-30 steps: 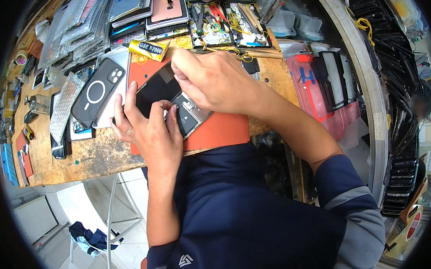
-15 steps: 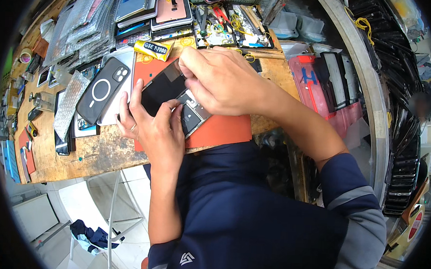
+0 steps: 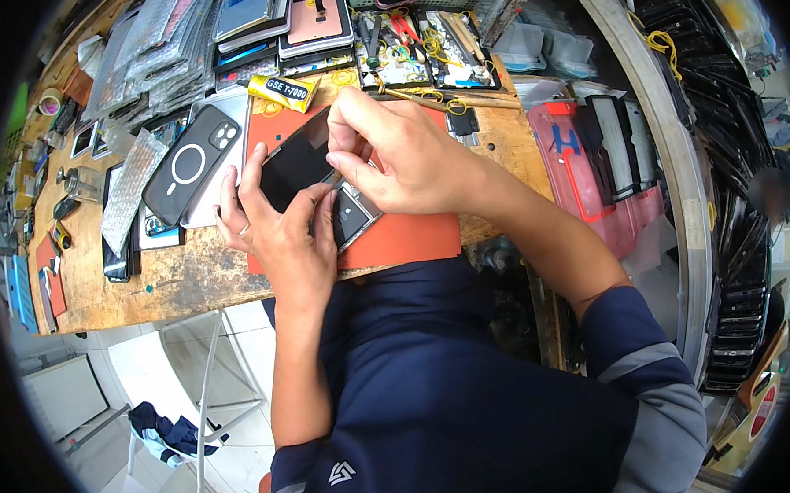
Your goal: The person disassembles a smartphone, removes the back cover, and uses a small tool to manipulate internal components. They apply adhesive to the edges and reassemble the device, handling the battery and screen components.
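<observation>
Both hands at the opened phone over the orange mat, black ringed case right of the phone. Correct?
Wrong side: the head view shows the black ringed case left of the opened phone. The rest holds: left hand and right hand are both at the phone, over the orange mat.

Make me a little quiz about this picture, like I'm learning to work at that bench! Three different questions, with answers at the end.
1. True or false: the flat black phone case with a white ring lies to the left of the person's bare left hand.

2. What lies under the silver-edged opened phone?
A: a flat orange-red mat
B: a blue cloth
C: a clear glass plate

3. Fill in near or far: the yellow tube with a black label lies at the ____ edge of the mat, as the person sits.

Key: 1 true; 2 A; 3 far.
</observation>
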Available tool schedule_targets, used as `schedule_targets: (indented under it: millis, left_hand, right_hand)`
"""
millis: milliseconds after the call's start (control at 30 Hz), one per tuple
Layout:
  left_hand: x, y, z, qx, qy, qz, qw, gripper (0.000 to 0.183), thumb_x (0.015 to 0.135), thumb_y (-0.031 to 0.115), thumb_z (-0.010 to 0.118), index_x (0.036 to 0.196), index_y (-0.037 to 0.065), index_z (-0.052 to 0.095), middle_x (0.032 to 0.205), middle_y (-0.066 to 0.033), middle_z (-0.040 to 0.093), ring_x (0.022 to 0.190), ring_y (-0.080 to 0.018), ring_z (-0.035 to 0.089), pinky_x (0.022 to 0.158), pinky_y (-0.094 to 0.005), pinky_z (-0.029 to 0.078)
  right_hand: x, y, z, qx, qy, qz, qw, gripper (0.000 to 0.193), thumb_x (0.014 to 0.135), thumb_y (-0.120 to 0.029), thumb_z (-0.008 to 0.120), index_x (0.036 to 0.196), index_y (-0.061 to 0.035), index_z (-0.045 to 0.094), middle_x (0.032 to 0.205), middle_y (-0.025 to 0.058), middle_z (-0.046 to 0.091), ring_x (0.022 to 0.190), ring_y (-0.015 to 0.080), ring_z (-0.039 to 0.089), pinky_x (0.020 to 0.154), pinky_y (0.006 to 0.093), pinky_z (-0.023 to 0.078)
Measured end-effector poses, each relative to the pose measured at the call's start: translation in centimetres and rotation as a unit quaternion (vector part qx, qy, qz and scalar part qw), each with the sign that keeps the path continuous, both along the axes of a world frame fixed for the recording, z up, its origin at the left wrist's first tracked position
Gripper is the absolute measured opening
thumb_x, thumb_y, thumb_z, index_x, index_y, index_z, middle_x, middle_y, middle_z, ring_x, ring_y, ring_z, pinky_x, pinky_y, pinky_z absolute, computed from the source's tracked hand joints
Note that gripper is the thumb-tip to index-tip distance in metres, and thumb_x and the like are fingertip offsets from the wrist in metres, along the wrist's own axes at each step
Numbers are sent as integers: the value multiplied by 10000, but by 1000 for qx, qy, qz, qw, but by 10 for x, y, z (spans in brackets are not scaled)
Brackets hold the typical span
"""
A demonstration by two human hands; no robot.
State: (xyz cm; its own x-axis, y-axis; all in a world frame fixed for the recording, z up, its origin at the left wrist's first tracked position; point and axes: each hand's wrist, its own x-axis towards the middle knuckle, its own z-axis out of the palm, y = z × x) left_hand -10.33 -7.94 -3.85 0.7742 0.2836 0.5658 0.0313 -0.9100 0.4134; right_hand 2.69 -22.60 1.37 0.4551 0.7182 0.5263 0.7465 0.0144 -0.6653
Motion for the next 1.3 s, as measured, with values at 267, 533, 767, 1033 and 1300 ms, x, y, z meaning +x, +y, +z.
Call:
schedule_targets:
  millis: [267, 533, 767, 1033, 1300]
  left_hand:
    - [-1, -1, 0, 1, 18, 11, 1000, 89, 839, 163, 843, 883, 186, 769, 1614, -112, 447, 1540, -436, 280, 1210, -688, 112]
    - [-1, 0, 0, -7, 23, 10, 1000, 95, 846, 162, 837, 892, 187, 757, 1616, -126, 444, 1542, -437, 278, 1212, -682, 113]
    - [-1, 1, -3, 16, 3, 5, 1000, 71, 867, 188, 825, 931, 182, 795, 1623, -137, 440, 1534, -441, 293, 1208, -679, 115]
    - [-1, 0, 1, 5, 15, 3, 1000, 76, 851, 174, 829, 923, 194, 817, 1627, -117, 438, 1540, -443, 280, 1208, -688, 113]
    - [0, 2, -3, -1, 2, -3, 1000, 74, 828, 165, 848, 885, 179, 804, 1619, -118, 446, 1538, -437, 282, 1212, -689, 127]
  right_hand:
    - [1, 4, -4, -26, -62, -23, 997, 184, 925, 16, 675, 988, -32, 509, 764, 133, 595, 666, 335, 625, 607, 426, 481]
    - [-2, 4, -5, -87, -94, -42, 991, 187, 927, -30, 688, 991, -44, 513, 769, 147, 612, 692, 357, 647, 612, 441, 491]
    - [-7, 0, 7, -103, -162, -53, 980, 181, 899, -71, 679, 1005, -69, 533, 771, 135, 642, 744, 384, 668, 685, 486, 509]
    - [-5, 3, 17, -188, -77, 59, 977, 240, 848, -3, 641, 1036, -65, 506, 934, 136, 593, 942, 378, 616, 835, 477, 459]
    - [-7, 2, 6, -116, -116, -23, 986, 277, 806, 50, 569, 1062, -24, 491, 901, 153, 597, 848, 411, 614, 806, 496, 492]
